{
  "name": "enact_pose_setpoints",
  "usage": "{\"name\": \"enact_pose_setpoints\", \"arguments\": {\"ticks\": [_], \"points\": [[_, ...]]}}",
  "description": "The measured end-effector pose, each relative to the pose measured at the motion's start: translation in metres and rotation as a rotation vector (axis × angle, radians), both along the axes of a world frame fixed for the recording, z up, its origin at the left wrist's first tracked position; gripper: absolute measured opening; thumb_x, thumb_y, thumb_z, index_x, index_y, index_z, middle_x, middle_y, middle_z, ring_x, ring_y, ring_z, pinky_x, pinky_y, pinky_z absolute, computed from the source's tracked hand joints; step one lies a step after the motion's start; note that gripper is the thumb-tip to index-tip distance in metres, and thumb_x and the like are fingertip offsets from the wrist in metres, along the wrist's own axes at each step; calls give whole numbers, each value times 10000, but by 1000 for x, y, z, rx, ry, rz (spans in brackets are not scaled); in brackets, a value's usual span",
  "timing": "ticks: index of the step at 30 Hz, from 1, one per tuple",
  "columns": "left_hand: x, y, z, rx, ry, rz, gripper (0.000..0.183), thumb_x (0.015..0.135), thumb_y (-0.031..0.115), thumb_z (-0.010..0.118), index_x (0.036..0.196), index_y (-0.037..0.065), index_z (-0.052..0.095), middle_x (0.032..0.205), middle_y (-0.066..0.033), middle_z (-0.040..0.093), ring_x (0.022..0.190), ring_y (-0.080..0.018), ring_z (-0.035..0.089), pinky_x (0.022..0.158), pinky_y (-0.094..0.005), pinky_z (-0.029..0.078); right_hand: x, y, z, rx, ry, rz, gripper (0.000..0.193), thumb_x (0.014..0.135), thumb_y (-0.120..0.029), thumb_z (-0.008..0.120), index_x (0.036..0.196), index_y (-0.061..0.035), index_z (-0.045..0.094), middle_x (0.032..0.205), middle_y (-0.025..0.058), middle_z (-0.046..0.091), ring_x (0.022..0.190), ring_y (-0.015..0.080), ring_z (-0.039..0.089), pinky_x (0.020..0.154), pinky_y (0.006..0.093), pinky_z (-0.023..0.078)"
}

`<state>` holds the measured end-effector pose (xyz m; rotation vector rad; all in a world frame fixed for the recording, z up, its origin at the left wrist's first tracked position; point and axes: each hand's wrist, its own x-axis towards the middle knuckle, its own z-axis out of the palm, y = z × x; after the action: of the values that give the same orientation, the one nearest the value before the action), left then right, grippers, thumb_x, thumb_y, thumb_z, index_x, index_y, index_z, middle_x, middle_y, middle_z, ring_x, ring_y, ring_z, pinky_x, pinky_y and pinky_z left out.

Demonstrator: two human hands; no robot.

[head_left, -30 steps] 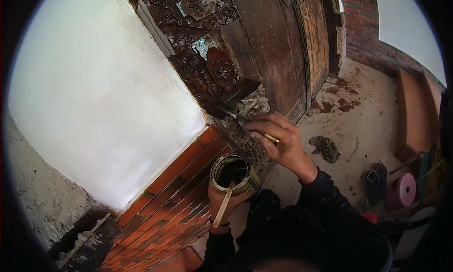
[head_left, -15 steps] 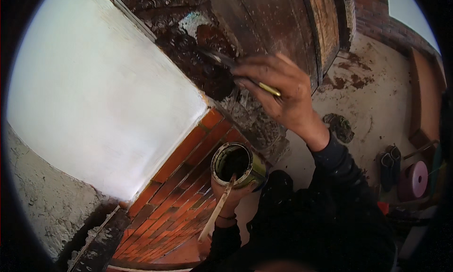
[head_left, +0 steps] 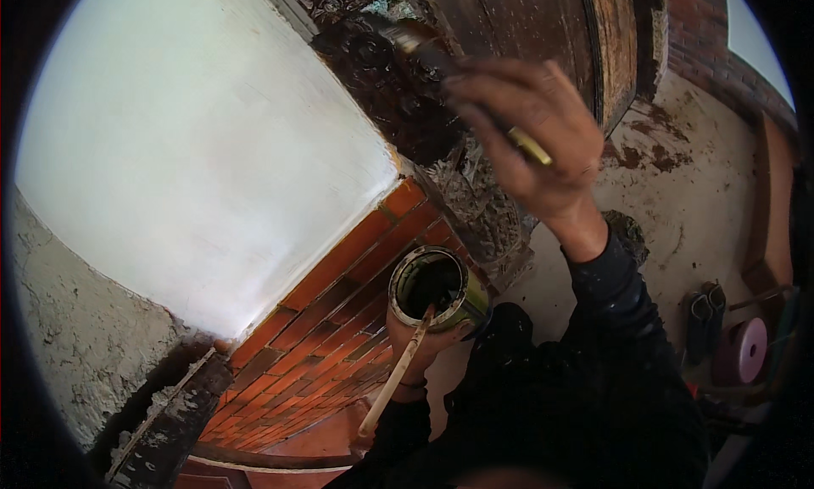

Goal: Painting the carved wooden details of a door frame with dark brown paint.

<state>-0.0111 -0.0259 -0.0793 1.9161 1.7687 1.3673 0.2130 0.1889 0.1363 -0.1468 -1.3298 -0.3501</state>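
Observation:
My right hand (head_left: 555,171) is closed round a paintbrush (head_left: 531,146) with a yellow handle end. The brush head, smeared by motion, is at a dark, glossy carved wood surface (head_left: 365,65). Lower down, my left hand (head_left: 417,345) grips an open paint can (head_left: 476,301) from below and the side. Dark liquid shows inside the can, and its rim is coated with paint. A pale wooden stick (head_left: 395,382) leans out of the can over its near rim. Part of my left hand is hidden by the can.
A white wall panel (head_left: 195,158) and a red brick wall (head_left: 339,311) lie left of the can. Brown wooden planks (head_left: 517,22) stand beyond my right hand. On the stained floor (head_left: 678,192) at right are dark shoes (head_left: 700,319) and a pink cylinder (head_left: 739,353).
My right hand and the brush have moved right and slightly up in the picture. The view has shifted a little; the can is still in my left hand.

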Motion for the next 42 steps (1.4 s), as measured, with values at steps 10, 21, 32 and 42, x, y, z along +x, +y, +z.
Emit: {"name": "enact_pose_setpoints", "arguments": {"ticks": [10,21,32,42], "points": [[-7,5,-33,-35,-265,-57,394,993,191,790,1381,224,732,1296,-33,779,1151,-232,744,1122,-394,547,-13,3,8,73,-40,-114,304,831,-142,886,1128,-148,820,1051,-2,762,793,143,662,634,320,427],[17,12,33,-50,-566,-67,939,664,113,1038,1445,-8,531,1392,-158,671,1283,-265,666,1093,-431,589,-15,-24,14,-24,-74,-61,304,850,-104,893,1139,-149,811,1096,19,761,886,182,696,678,352,472],[1,10,23,-260,-72,-269,747,977,132,794,1597,-13,403,1609,-186,502,1366,-272,600,1095,-419,572,11,2,-23,-155,-154,-19,309,854,-57,857,1152,-119,802,1088,87,756,955,266,734,797,404,580],[-11,16,18,17,-541,-177,741,916,157,846,1552,-4,501,1493,-164,593,1317,-287,611,1062,-472,568,14,-35,89,81,-637,-166,138,1023,-205,673,1097,-125,756,1072,79,753,1039,255,758,830,420,639]]}}
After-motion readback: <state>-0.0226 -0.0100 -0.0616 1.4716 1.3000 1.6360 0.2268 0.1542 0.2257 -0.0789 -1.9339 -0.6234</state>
